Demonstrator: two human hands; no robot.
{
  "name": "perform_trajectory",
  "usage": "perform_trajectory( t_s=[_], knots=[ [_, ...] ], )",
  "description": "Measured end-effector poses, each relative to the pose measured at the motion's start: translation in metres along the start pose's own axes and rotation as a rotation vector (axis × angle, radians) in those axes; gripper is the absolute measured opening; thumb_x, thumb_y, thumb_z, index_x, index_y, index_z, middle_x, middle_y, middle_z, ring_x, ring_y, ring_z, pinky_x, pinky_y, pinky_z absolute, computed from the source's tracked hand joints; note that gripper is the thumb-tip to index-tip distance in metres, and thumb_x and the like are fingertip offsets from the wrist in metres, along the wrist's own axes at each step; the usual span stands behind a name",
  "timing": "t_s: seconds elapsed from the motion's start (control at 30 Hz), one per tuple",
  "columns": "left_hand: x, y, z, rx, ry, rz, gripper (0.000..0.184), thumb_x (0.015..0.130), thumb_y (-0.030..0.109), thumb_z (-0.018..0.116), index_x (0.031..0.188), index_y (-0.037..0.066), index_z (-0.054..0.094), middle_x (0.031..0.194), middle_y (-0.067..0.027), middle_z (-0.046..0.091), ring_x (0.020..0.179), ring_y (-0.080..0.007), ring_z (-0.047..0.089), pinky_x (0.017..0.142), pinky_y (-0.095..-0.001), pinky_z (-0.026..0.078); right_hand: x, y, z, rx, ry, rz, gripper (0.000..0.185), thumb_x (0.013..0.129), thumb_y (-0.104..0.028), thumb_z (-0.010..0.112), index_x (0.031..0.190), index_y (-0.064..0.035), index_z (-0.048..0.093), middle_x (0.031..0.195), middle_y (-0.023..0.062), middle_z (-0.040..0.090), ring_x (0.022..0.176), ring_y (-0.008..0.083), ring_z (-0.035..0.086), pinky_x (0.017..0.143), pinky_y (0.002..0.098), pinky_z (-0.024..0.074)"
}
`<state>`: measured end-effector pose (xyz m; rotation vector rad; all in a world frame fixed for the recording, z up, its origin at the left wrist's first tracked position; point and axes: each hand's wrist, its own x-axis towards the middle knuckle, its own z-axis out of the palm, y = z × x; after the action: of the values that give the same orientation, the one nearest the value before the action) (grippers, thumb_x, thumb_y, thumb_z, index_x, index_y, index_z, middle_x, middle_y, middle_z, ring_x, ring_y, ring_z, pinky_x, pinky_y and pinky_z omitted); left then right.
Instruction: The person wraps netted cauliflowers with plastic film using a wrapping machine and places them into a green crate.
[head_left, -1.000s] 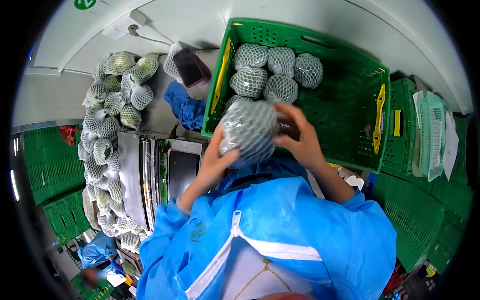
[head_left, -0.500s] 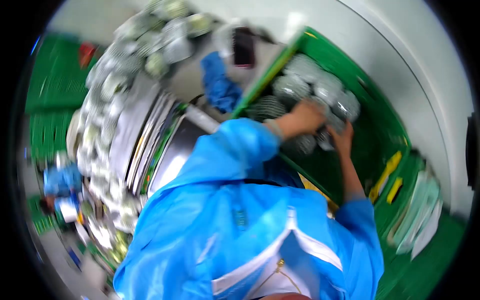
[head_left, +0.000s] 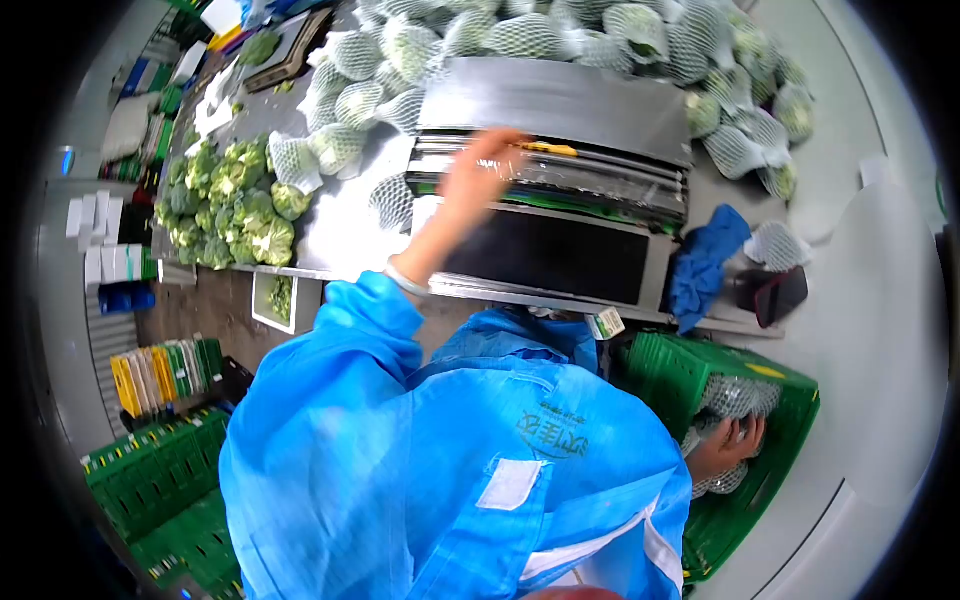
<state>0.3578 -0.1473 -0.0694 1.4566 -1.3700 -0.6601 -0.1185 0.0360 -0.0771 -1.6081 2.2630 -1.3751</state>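
Observation:
My left hand (head_left: 480, 180) is raised over the film-wrapping machine (head_left: 555, 105), with its fingers stretched out beside a yellow-handled cutter (head_left: 550, 149). Nothing shows in that hand, though it is slightly blurred. Clear film rolls (head_left: 600, 180) lie just below and to its right, above a dark flat plate (head_left: 550, 255). At the lower right, my right hand (head_left: 725, 448) reaches into a green crate (head_left: 650, 375). Its fingers curl over a net-wrapped vegetable (head_left: 742, 395) among others covered in film; part of the grip is hidden.
Foam-netted vegetables (head_left: 525, 37) are piled behind the machine. Bare broccoli heads (head_left: 235, 200) lie at the left of the table. A blue cloth (head_left: 708, 262) and a dark phone-like object (head_left: 780, 297) are near the right edge. Green crates (head_left: 165, 470) stand at the lower left.
The view has swung from the crate toward the machine. My left hand has left the crate and moved over the machine; my right hand stays in the crate.

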Motion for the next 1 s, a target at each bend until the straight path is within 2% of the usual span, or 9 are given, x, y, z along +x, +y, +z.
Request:
perform_trajectory(
  t_s=[0.1, 0.23, 0.33, 0.5, 0.77, 0.87, 0.93, 0.97, 1.0],
  knots=[
    [-0.025, -0.136, -0.126, 0.408, 0.393, -0.219, 0.053, 0.08, 0.016, 0.075, 0.127, 0.005, 0.054, 0.123, -0.0151, 0.062, 0.11, -0.0274, 0.061, 0.093, -0.0377, 0.048, 0.024, -0.095, 0.059, 0.024, -0.249, -0.294, 0.028, 0.088, 0.001, 0.058, 0.115, 0.0064, 0.057, 0.134, 0.0225, 0.051, 0.115, 0.0335, 0.056, 0.095, 0.0394, 0.0486],
    [-0.091, -0.261, -0.173, 0.673, 0.086, -0.279, 0.092, 0.058, 0.023, 0.088, 0.138, 0.006, 0.045, 0.131, -0.0255, 0.052, 0.118, -0.0418, 0.053, 0.104, -0.043, 0.043, 0.019, -0.185, 0.142, 0.238, -0.525, -0.367, 0.02, 0.082, 0.006, 0.058, 0.101, 0.0042, 0.065, 0.12, 0.0195, 0.061, 0.107, 0.0322, 0.061, 0.094, 0.0393, 0.0478],
    [-0.073, -0.206, -0.176, 0.695, -0.06, -0.432, 0.1, 0.057, 0.025, 0.091, 0.143, 0.014, 0.04, 0.134, -0.0254, 0.049, 0.119, -0.0388, 0.053, 0.099, -0.0441, 0.047, -0.001, -0.225, 0.19, 0.344, -0.715, -0.478, 0.016, 0.079, 0.004, 0.063, 0.094, 0.0028, 0.065, 0.11, 0.0171, 0.065, 0.099, 0.0313, 0.064, 0.087, 0.0379, 0.0516],
    [-0.065, -0.261, -0.222, -0.584, 0.397, -0.93, 0.058, 0.088, 0.024, 0.064, 0.14, 0.01, 0.042, 0.123, -0.0135, 0.062, 0.103, -0.0278, 0.065, 0.082, -0.0437, 0.056, -0.022, -0.269, 0.238, 0.424, -0.971, -0.755, 0.017, 0.073, 0.003, 0.065, 0.091, 0.0013, 0.064, 0.101, 0.0143, 0.066, 0.088, 0.0307, 0.066, 0.071, 0.0372, 0.0562],
    [0.006, -0.143, -0.198, -1.529, 0.075, -0.554, 0.074, 0.092, 0.066, 0.034, 0.142, 0.012, 0.045, 0.142, -0.0124, 0.051, 0.126, -0.0338, 0.052, 0.094, -0.0496, 0.05, -0.005, -0.321, 0.295, 0.539, -1.232, -0.433, 0.047, 0.082, -0.014, 0.074, 0.124, -0.004, 0.059, 0.128, 0.0137, 0.06, 0.117, 0.03, 0.059, 0.096, 0.0372, 0.0495],
    [0.05, -0.094, -0.132, -1.185, -0.079, -0.584, 0.059, 0.092, 0.037, 0.047, 0.142, 0.006, 0.043, 0.142, -0.0128, 0.049, 0.129, -0.0282, 0.049, 0.109, -0.0455, 0.039, 0.023, -0.345, 0.324, 0.871, -1.287, -0.058, 0.106, 0.069, -0.02, 0.087, 0.152, -0.0058, 0.022, 0.147, 0.0189, 0.039, 0.131, 0.0328, 0.047, 0.106, 0.0433, 0.0419],
    [0.076, -0.059, -0.094, -0.499, -0.286, -0.344, 0.066, 0.085, 0.011, 0.059, 0.147, 0.005, 0.035, 0.145, -0.0135, 0.043, 0.132, -0.0228, 0.044, 0.111, -0.0378, 0.035, 0.046, -0.343, 0.341, 0.994, -1.076, 0.063, 0.106, 0.069, -0.019, 0.086, 0.152, -0.0042, 0.022, 0.146, 0.019, 0.039, 0.132, 0.0299, 0.045, 0.108, 0.0415, 0.0387],
    [0.084, -0.064, -0.067, -1.045, -0.103, -0.405, 0.078, 0.079, 0.002, 0.062, 0.15, 0.005, 0.029, 0.15, -0.0129, 0.038, 0.135, -0.022, 0.04, 0.112, -0.0369, 0.034, 0.067, -0.338, 0.349, 0.964, -0.963, 0.088, 0.103, 0.07, -0.018, 0.085, 0.152, -0.0041, 0.024, 0.146, 0.0187, 0.041, 0.133, 0.0287, 0.044, 0.109, 0.041, 0.0377],
    [0.095, -0.053, -0.055, -0.86, -0.131, -0.238, 0.085, 0.076, -0.001, 0.061, 0.152, 0.007, 0.024, 0.152, -0.0123, 0.032, 0.137, -0.0225, 0.037, 0.113, -0.0367, 0.032, 0.089, -0.322, 0.356, 0.907, -0.99, 0.033, 0.099, 0.071, -0.02, 0.084, 0.151, -0.0039, 0.027, 0.145, 0.0187, 0.042, 0.133, 0.0284, 0.044, 0.109, 0.0403, 0.0372]
  ],
)
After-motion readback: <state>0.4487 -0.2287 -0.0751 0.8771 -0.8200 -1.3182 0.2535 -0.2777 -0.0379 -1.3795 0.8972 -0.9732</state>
